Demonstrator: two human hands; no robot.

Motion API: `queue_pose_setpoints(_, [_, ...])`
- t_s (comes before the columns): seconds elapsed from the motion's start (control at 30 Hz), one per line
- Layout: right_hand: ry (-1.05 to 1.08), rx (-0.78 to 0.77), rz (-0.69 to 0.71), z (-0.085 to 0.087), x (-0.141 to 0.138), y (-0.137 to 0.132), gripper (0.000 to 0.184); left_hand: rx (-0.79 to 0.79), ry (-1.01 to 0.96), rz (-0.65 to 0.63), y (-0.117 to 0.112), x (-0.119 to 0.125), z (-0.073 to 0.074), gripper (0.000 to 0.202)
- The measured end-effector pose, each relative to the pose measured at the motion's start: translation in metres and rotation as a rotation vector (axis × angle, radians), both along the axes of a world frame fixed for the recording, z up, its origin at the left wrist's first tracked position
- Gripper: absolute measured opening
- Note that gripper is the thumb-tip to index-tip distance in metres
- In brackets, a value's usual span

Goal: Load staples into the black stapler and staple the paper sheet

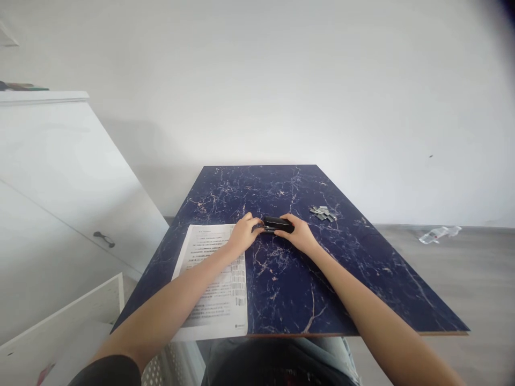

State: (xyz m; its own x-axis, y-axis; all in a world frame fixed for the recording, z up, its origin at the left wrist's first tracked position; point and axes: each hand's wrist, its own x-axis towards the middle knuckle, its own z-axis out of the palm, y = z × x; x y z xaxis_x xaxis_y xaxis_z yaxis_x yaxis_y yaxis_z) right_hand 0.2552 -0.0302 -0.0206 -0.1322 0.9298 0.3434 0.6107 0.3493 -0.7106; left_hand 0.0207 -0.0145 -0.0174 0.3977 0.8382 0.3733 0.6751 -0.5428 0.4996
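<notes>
A black stapler [272, 223] lies crosswise over the middle of the blue marbled table. Around its right end my right hand [296, 231] is closed, thumb on the near side and fingers on the far side. My left hand [246, 234] pinches at the stapler's left end, its fingertips touching it. Whether a small piece sits between those fingertips is too small to tell. Under my left hand and forearm lies a printed sheet of paper [209, 316], partly covered. Several grey staple strips [322, 213] rest in a loose pile beyond my right hand.
The table [281, 300] has a dark blue, white-veined top with its near edge at my lap. A white cabinet [60, 161] stands to the left, an open drawer [76, 305] below it. A clear plastic wrapper [438, 234] lies on the floor at right.
</notes>
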Motion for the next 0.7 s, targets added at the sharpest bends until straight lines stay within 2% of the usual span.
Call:
queue_pose_setpoints(0.23, [-0.043,0.032,-0.01,0.003,0.001,0.002,0.027,0.069,0.151,-0.025,-0.002,-0.009,0.009,0.014])
queue_pose_setpoints(0.43, [-0.041,0.025,-0.005,0.005,0.002,0.001,0.025,0.028,0.146,0.042,-0.002,-0.023,0.015,0.01])
queue_pose_setpoints(0.53, [-0.042,0.021,-0.004,0.005,0.002,0.001,0.026,0.008,0.039,0.049,-0.001,-0.027,0.018,0.016])
queue_pose_setpoints(0.7, [-0.044,0.009,0.001,0.004,0.004,0.001,0.027,-0.031,-0.255,0.074,0.002,-0.03,0.016,0.025])
